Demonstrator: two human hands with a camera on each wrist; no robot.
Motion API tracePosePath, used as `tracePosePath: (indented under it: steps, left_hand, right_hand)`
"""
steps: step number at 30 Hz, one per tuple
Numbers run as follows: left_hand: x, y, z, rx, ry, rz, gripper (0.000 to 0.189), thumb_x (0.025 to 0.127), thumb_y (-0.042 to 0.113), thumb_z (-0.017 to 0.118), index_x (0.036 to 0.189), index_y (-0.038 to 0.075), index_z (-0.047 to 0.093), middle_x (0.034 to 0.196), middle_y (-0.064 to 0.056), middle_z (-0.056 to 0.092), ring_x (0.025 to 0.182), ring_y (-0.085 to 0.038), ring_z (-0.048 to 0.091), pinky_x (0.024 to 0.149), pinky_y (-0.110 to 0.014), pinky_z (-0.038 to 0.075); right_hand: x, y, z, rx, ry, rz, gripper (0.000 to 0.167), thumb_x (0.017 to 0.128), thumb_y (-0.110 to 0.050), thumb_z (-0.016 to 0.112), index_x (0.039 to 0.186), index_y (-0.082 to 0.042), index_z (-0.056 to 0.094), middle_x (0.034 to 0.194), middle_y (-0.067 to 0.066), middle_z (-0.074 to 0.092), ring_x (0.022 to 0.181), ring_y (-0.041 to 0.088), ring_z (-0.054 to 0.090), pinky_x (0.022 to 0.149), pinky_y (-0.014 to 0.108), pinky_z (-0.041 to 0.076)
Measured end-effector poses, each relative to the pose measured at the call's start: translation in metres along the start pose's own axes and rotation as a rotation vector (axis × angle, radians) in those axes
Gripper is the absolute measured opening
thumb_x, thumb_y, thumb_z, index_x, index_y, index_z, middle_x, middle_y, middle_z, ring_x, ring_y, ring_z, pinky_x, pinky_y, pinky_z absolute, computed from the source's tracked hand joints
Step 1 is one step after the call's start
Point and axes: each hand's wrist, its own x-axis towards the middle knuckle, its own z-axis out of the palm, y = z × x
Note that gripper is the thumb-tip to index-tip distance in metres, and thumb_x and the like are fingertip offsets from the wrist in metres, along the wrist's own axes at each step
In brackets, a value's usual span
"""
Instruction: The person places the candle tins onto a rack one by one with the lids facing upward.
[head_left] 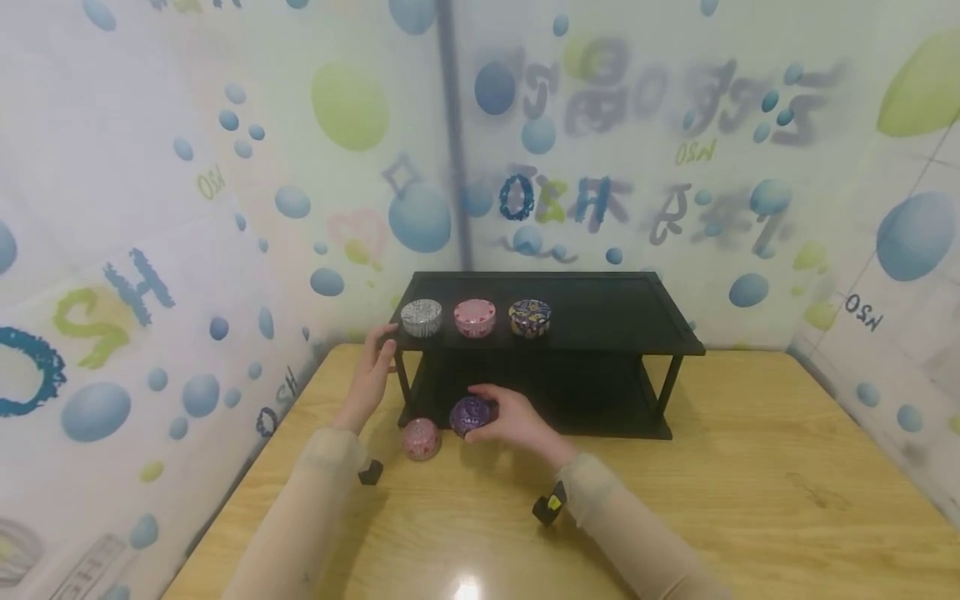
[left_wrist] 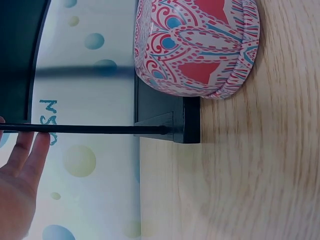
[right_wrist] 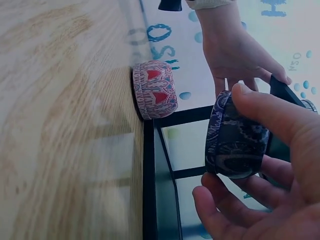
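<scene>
A round purple patterned tin [head_left: 468,416] is held between the thumb and fingers of my right hand [head_left: 519,423], in front of the lower tier of a black two-tier rack [head_left: 600,304]. The right wrist view shows that tin [right_wrist: 237,142] tipped on its side in the picture, with the thumb on one face and fingers on the other. My left hand [head_left: 367,379] grips the rack's front left corner, its fingers behind the thin post [left_wrist: 100,129]. A pink-and-red patterned tin [head_left: 422,440] sits on the table by the rack's front left foot, between my hands.
On the rack's top tier stand a grey-white tin [head_left: 422,318], a pink tin with red marks [head_left: 475,318] and a dark blue-and-yellow tin [head_left: 529,318], in a row at the left. The wooden table [head_left: 750,483] meets walls covered with bubble-printed sheeting [head_left: 600,125].
</scene>
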Motion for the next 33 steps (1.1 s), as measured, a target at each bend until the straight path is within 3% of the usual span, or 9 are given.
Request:
tracePosePath:
  steps: [15,26,33]
  left_hand:
    - [-0.001,0.002,-0.001,0.011,-0.005,-0.005,0.039,0.106,0.017,0.036,0.142,0.001,0.033,0.150,-0.026,0.028,0.123,-0.048,0.043,0.091,-0.065,0.043]
    - [-0.001,0.002,-0.001,0.030,-0.002,0.002,0.038,0.106,0.016,0.037,0.141,0.001,0.034,0.149,-0.026,0.030,0.122,-0.051,0.044,0.088,-0.060,0.047]
    - [0.000,0.002,-0.001,0.001,-0.004,0.009,0.038,0.106,0.015,0.037,0.140,0.000,0.035,0.148,-0.027,0.029,0.122,-0.050,0.043,0.088,-0.066,0.044]
  right_hand:
    - [0.003,-0.006,-0.013,-0.098,0.008,-0.043,0.074,0.063,-0.022,0.090,0.129,-0.009,0.061,0.128,0.012,0.061,0.117,0.028,0.055,0.103,0.043,0.041]
    - [0.006,-0.013,-0.016,-0.169,0.004,-0.090,0.072,0.065,-0.020,0.088,0.130,-0.005,0.059,0.127,0.014,0.059,0.115,0.030,0.054,0.100,0.045,0.043]
    - [0.007,-0.019,-0.018,-0.179,-0.006,-0.102,0.070,0.066,-0.023,0.088,0.128,-0.007,0.060,0.123,0.011,0.059,0.110,0.027,0.056,0.095,0.044,0.046]
